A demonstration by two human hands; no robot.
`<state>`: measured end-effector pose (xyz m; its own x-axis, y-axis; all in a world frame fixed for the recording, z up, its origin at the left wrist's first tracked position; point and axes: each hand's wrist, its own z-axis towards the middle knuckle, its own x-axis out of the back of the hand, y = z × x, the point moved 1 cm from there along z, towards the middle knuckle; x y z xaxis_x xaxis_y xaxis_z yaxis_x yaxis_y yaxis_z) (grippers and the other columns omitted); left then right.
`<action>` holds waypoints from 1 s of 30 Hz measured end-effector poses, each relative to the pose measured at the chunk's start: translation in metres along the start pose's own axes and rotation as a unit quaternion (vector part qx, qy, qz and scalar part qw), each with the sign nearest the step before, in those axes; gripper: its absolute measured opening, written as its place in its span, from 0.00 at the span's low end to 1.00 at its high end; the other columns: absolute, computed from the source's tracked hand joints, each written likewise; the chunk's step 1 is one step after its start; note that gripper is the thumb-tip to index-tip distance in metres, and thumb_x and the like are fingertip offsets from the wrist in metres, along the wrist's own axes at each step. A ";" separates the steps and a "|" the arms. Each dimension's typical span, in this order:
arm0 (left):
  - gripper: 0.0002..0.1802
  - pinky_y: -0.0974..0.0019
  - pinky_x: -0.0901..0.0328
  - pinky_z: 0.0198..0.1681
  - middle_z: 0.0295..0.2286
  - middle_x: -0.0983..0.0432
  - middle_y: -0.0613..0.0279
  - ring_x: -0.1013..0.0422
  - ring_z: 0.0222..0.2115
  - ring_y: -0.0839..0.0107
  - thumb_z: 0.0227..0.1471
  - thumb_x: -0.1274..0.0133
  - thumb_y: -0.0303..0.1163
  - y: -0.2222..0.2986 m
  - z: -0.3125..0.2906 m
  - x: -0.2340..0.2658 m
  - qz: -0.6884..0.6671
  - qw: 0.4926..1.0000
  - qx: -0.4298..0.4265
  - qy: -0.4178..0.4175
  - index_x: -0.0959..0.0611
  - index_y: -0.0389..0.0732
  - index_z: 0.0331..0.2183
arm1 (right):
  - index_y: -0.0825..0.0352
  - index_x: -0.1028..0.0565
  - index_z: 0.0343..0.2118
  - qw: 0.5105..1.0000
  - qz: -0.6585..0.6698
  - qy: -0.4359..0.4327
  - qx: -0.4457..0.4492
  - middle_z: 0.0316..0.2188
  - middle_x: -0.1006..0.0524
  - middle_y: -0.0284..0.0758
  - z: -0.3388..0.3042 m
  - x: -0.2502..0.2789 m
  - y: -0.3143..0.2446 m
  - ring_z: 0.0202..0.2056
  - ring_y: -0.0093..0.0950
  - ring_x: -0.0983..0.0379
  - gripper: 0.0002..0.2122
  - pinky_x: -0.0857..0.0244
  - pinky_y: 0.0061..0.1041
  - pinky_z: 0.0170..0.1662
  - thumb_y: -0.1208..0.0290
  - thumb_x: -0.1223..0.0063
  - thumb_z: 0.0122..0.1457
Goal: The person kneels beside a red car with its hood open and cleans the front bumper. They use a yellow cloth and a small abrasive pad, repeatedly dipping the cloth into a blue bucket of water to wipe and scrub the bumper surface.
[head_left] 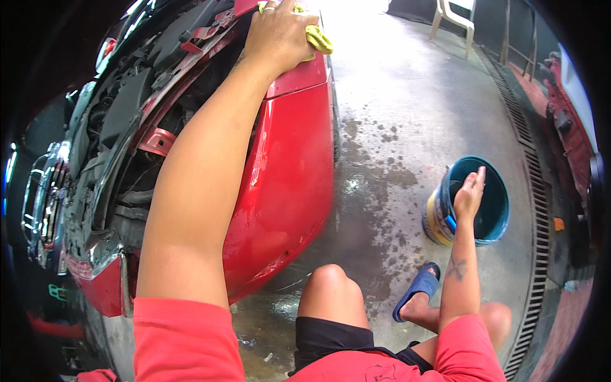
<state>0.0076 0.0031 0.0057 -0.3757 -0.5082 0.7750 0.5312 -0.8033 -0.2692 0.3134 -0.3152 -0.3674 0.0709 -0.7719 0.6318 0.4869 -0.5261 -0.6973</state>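
My left hand (275,35) is closed over a yellow-green cloth (319,39) and presses it on the top of a red car fender (299,79). The cloth bunches out past my fingers, and a ring shows on one of them. Below it curves the glossy red bumper corner (280,184). My right hand (469,196) hangs over a bucket (499,213) with a teal inside and a partly yellow outer wall. Its fingers are stretched out straight, and nothing shows in them. How deep the bucket's contents reach cannot be made out.
The car's engine bay (137,114) lies bare on the left, its front parts off. Wet patches spot the concrete floor (394,191). A drain grate (540,235) runs along the right. A plastic chair (453,24) stands at the back. My sandalled foot (420,294) is near the bucket.
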 end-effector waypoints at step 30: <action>0.14 0.53 0.26 0.34 0.38 0.21 0.53 0.24 0.35 0.55 0.46 0.34 0.47 0.221 -0.152 -0.032 -0.073 0.995 -0.017 0.059 0.11 0.51 0.35 | 0.51 0.16 0.40 0.665 -0.191 -0.598 0.404 0.28 0.16 0.38 -0.053 0.140 0.050 0.36 0.42 0.17 0.19 0.26 0.44 0.38 0.43 0.35 0.55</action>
<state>0.0213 -0.2051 -0.1660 -0.5342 -0.4169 0.7354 0.4401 -0.8799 -0.1791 0.3013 -0.4686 -0.3325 0.2149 0.4535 0.8650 0.9429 0.1346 -0.3048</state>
